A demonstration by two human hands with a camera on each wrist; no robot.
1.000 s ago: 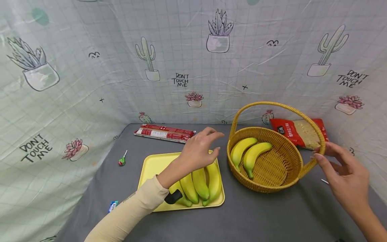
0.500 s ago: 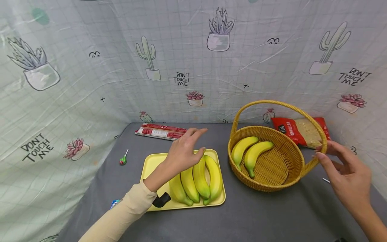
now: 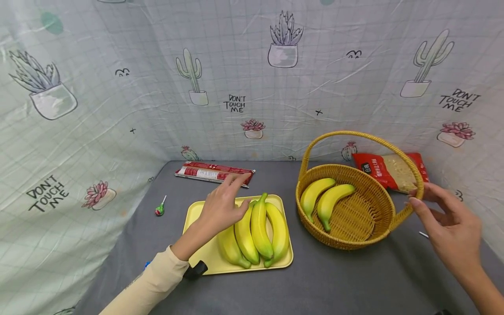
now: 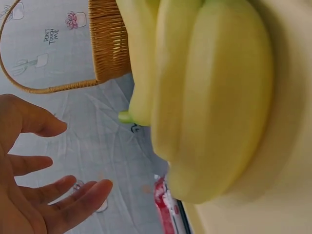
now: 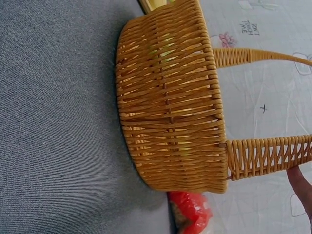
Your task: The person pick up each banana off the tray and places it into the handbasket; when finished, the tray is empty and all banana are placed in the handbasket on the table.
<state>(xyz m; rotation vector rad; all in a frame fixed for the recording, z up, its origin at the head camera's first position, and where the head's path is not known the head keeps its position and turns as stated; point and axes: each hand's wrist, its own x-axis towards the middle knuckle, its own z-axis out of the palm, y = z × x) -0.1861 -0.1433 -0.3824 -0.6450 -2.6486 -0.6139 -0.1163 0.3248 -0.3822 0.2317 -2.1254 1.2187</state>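
My left hand (image 3: 222,203) hovers over the yellow tray (image 3: 197,258), thumb and fingers apart with nothing between them. Several bananas (image 3: 260,227) lie side by side on that tray, partly behind the hand; the left wrist view shows the bananas (image 4: 219,102) close up, beside the spread fingers. At the right, my right hand (image 3: 453,223) holds the handle of the wicker basket (image 3: 378,236) between thumb and fingers. Two bananas (image 3: 334,201) rest inside the basket, against its left side. Only a fingertip on the handle appears in the right wrist view.
Behind the tray lies a red-and-white long packet (image 3: 204,173). A red bag (image 3: 393,170) stands behind the basket. On the left are a lollipop (image 3: 159,210) and a mostly hidden blue item (image 3: 147,264). A white stick (image 3: 423,235) shows near the right hand.
My left hand has moved left and toward me, away from the basket, uncovering more of the bananas on the tray. My right hand stays on the basket handle.
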